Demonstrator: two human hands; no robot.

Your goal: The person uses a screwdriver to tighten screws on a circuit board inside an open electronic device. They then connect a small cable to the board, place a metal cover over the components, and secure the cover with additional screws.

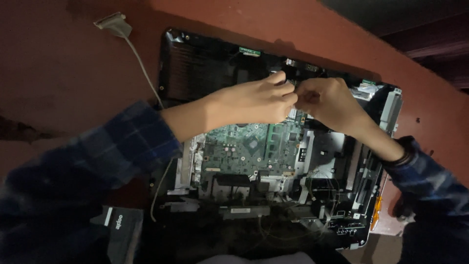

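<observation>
An opened black computer chassis (195,73) lies on a reddish table, its green mainboard (244,146) exposed in the middle. My left hand (254,100) and my right hand (327,102) meet above the board's far edge, fingertips pinched together on some small part that the fingers hide. Both arms wear dark blue plaid sleeves. A dark band sits on my right wrist.
A white flat connector on a thin cable (115,24) lies on the reddish table (58,73) at the far left. A dark rectangular object with a label (119,227) rests at the near left. Metal brackets and loose wires (342,195) fill the chassis' right side.
</observation>
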